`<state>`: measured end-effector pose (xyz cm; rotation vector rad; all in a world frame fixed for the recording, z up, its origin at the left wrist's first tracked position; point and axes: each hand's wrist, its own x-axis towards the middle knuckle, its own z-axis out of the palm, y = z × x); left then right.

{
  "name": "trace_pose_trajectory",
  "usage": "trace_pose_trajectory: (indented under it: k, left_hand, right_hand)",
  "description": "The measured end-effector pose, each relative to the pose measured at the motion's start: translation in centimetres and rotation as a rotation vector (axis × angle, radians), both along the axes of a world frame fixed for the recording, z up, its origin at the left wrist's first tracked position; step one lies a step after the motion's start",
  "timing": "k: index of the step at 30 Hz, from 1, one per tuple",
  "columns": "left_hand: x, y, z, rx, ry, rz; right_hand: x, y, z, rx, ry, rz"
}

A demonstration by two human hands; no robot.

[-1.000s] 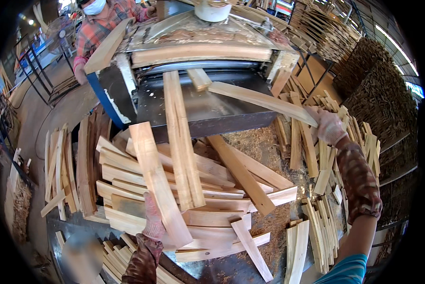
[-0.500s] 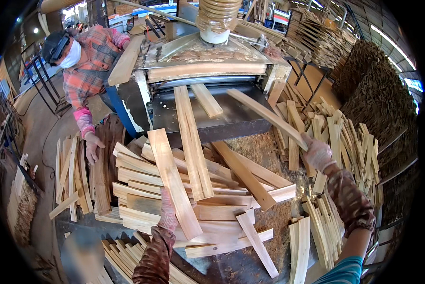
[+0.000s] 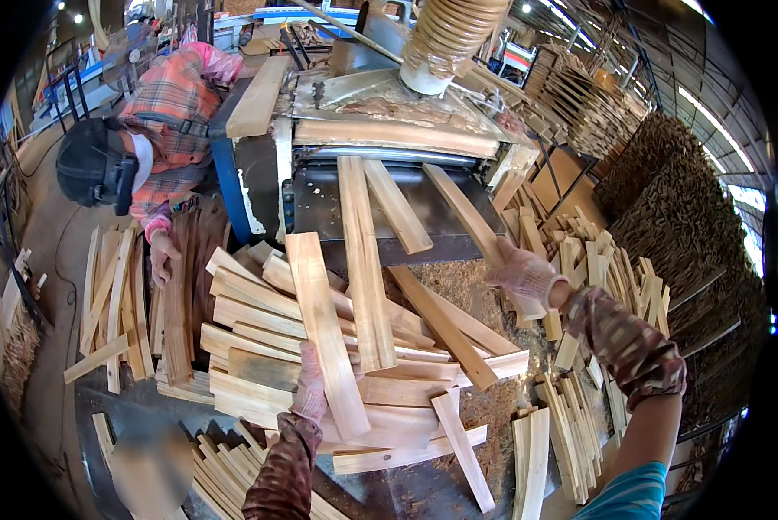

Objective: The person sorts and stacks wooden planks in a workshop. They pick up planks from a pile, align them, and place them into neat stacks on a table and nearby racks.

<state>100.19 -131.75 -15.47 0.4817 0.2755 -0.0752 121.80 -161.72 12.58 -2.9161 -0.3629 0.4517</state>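
Note:
My right hand [image 3: 526, 276], in a light knitted glove, grips the near end of a narrow wooden slat [image 3: 462, 208]. That slat's far end lies over the dark metal bed [image 3: 306, 212] of a planer-like machine. My left hand [image 3: 311, 386], gloved too, is closed on the edge of a wider wooden board [image 3: 326, 329], its fingers partly hidden by it. This board leans over a pile of pale boards [image 3: 254, 334]. Between my hands, a long board [image 3: 367, 269] runs from the machine's rollers down onto the pile, and a shorter slat [image 3: 399, 208] juts out beside it.
At the left a co-worker [image 3: 176, 104] bends down, one hand [image 3: 163, 257] by upright slats [image 3: 178, 303]. More slats stand in bundles [image 3: 571, 425] at the right. A ribbed hose [image 3: 458, 35] rises from the machine. Tall wood stacks [image 3: 666, 173] fill the far right.
My right hand has moved left and a little upward, bringing its slat closer to the others. The co-worker has bent lower. My left hand stays on its board.

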Motion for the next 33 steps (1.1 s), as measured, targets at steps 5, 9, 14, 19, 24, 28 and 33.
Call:
trace_pose_trajectory:
  k: [5,9,14,19,24,28,33]
  left_hand:
    - [-0.2,0.0,0.4,-0.011,0.065,0.061]
    - [0.3,-0.3,-0.2,-0.032,0.042,0.05]
    - [0.2,0.3,-1.1,0.168,0.036,0.153]
    - [0.5,-0.4,-1.1,-0.042,0.086,0.089]
    - [0.5,-1.0,0.1,0.027,0.065,0.07]
    - [0.6,-0.4,-1.1,0.059,0.114,0.046]
    - [0.4,-0.1,-1.2,0.154,0.141,0.104]
  right_hand:
    - [-1.0,1.8,1.7,-0.083,-0.054,-0.158]
    - [0.5,5.2,-2.4,-0.387,-0.226,0.326]
    - [-2.9,15.3,-0.6,-0.042,-0.038,-0.091]
    - [-4.0,14.5,2.1,-0.146,-0.058,0.039]
    - [-0.7,5.4,1.0,0.037,-0.076,-0.096]
    - [0.1,3.8,-1.2,0.06,-0.136,-0.129]
    - [1.4,4.1,-0.1,-0.037,-0.098,-0.129]
